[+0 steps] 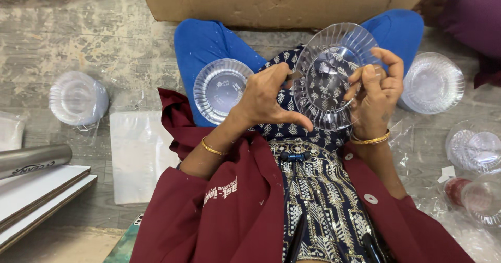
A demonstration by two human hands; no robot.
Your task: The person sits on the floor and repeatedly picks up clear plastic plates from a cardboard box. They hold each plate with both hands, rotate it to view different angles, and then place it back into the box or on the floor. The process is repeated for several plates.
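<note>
Over lap, both hands [318, 96] gripping clear plate [334, 59] (fluted)

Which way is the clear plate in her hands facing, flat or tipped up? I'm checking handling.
Tipped up: the clear plate stands on edge between both hands, facing the camera.

I sit on a worn grey floor [78, 38] with patchy, scuffed paint. A big brown cardboard box [282, 1] stands ahead of me, and flat white boards [36, 192] lie stacked at my left
</note>
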